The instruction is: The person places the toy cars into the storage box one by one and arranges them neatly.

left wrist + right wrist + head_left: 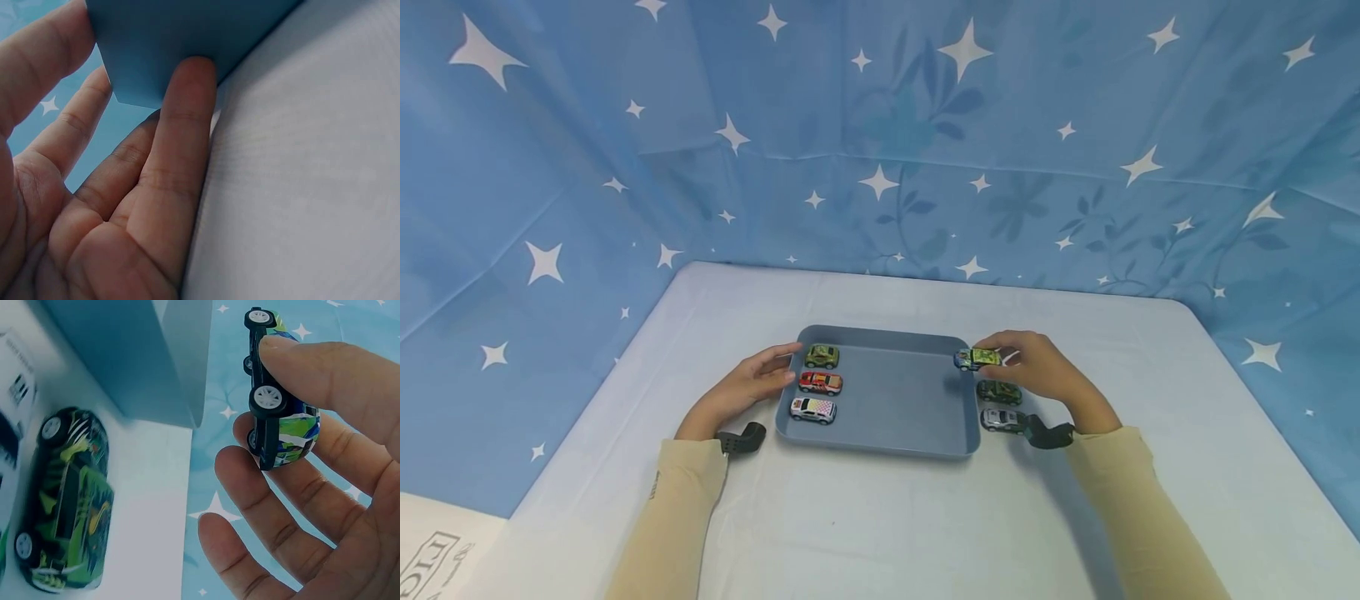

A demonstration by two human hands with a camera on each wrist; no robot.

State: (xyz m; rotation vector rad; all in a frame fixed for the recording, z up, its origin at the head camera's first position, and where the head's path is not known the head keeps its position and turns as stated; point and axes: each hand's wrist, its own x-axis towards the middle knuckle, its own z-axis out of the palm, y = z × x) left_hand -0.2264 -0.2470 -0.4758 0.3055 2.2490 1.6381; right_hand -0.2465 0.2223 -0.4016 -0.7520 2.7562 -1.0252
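Observation:
My right hand [1037, 364] pinches a blue, green and yellow toy car [979, 359] between thumb and fingers, raised at the right rim of a grey-blue tray [898, 400]. In the right wrist view this car [287, 434] is tipped, its dark underside and white wheels showing. My left hand [747, 388] rests against the tray's left side; fairly straight fingers touch the outer wall [150, 69] in the left wrist view. Inside the tray, along its left, a green toy car [822, 357], a red one [821, 383] and a white one [813, 410] stand in a column.
Just outside the tray's right wall are a dark green toy car [999, 392] and a silver toy car [1002, 420], below my right hand. A white cloth [865, 517] covers the table. Behind it hangs a blue curtain [820, 108] with white stars.

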